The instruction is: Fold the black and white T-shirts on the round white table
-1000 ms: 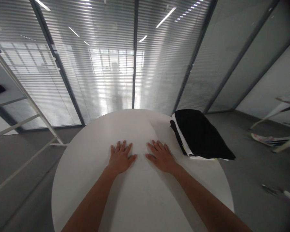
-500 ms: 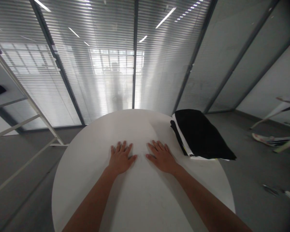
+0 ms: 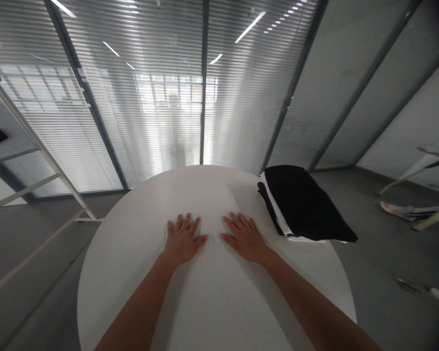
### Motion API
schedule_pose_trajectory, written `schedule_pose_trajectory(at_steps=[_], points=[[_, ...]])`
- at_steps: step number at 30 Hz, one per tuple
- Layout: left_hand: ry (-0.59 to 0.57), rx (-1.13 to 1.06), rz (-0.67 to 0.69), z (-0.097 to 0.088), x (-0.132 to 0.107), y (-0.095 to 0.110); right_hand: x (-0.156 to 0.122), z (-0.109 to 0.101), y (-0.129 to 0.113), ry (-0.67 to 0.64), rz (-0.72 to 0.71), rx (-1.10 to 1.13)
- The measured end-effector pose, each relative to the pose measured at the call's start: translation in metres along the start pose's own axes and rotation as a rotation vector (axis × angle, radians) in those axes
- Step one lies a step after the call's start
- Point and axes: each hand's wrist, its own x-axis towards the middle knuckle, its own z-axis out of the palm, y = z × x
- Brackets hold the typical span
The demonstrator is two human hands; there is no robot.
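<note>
My left hand (image 3: 183, 240) lies flat on the round white table (image 3: 205, 302), palm down with its fingers spread. Beside it, a short gap away, my right hand (image 3: 246, 239) rests on the tabletop in the same way, fingers apart and holding nothing. To the right of my right hand, a stack of folded cloth (image 3: 305, 202) lies near the table's right edge. Its top layer is black, with white and black layers showing at the left side. Neither hand touches the stack.
A white metal frame stand (image 3: 64, 180) stands on the floor at the left. Behind the table runs a glass partition with blinds (image 3: 164, 122). White furniture legs (image 3: 402, 180) and a patterned item (image 3: 398, 209) are at the right, with small blurred objects (image 3: 409, 287) on the floor.
</note>
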Motion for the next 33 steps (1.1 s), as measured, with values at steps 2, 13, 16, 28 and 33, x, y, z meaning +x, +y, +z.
schedule_pose_trajectory(at_steps=[2, 13, 16, 28, 33], points=[[0.004, -0.001, 0.000, 0.0013, 0.0002, -0.0004, 0.0000, -0.0002, 0.0001, -0.003, 0.001, -0.002], [0.008, -0.009, 0.001, 0.0011, 0.0000, -0.0004, 0.0011, 0.0020, 0.0014, -0.005, 0.004, -0.003], [0.002, -0.010, -0.007, -0.0004, -0.0002, 0.0002, 0.0007, 0.0014, 0.0012, -0.002, 0.004, -0.003], [-0.001, 0.002, -0.001, 0.0000, 0.0001, 0.0000, 0.0004, 0.0023, 0.0013, 0.008, 0.000, -0.015], [0.004, 0.005, -0.001, 0.0019, 0.0007, -0.0007, 0.0009, 0.0042, 0.0023, 0.008, 0.000, -0.009]])
